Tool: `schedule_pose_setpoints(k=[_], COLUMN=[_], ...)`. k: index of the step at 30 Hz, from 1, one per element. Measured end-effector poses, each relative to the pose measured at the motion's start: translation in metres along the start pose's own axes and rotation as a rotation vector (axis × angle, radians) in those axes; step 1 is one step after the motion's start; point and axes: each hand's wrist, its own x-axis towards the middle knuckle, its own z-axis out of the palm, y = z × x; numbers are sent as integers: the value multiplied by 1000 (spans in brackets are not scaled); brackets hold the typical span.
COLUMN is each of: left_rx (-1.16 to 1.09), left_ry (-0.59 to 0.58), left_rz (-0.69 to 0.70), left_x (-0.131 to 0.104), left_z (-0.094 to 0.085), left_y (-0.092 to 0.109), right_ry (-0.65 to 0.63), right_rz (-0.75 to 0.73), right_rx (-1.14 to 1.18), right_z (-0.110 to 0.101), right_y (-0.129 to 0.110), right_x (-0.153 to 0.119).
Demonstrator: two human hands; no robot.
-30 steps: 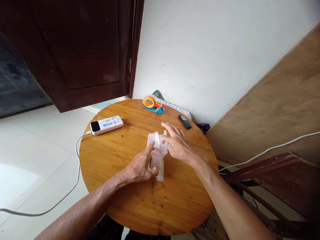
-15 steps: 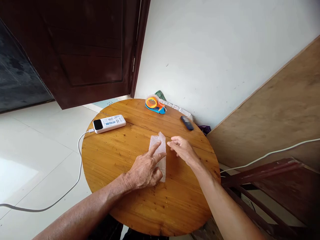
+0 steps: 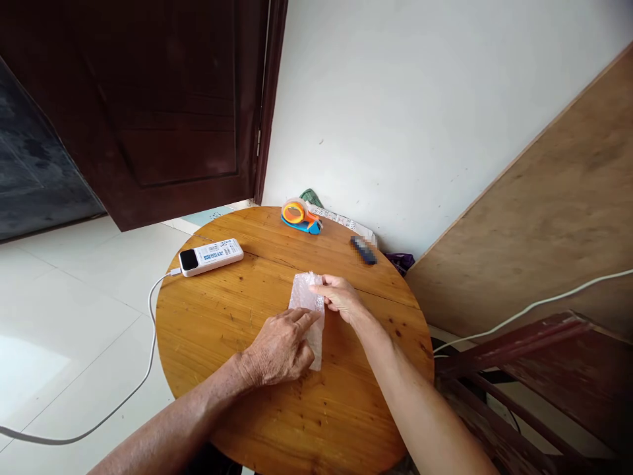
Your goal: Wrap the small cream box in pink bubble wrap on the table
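A folded strip of clear bubble wrap (image 3: 302,290) lies lengthwise on the round wooden table (image 3: 212,323). Across its middle rests my left hand (image 3: 284,344), palm down, the fingers stretched out over the plastic and the thumb nearer me. My right hand (image 3: 341,297) pinches the far right edge of the wrap between thumb and fingers; part of those fingers is hidden behind the plastic. The near end of the strip shows just beyond my left thumb.
At the far edge stands an orange and blue tape dispenser (image 3: 301,216), with a blurred dark object (image 3: 363,251) to its right. A white device (image 3: 211,256) with a cable (image 3: 151,343) lies at the left. Wall (image 3: 395,119) and door (image 3: 182,132) rise behind.
My right hand has moved left and taken hold of the wrap's far right edge. My left hand's spread fingers have come together on the wrap. The view has shifted slightly.
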Motion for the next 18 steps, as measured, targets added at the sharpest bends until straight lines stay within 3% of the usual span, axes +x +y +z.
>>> schedule_pose_setpoints(k=[8, 18], left_rx=[-146, -118], left_ry=[37, 82], left_rz=[-22, -28], left_x=[0, -1], left_z=[3, 10], left_y=[-6, -9], right_ry=[51, 32], right_rz=[-122, -160], right_rx=[57, 129], right_z=[7, 5], right_y=[5, 4], right_x=[-7, -4])
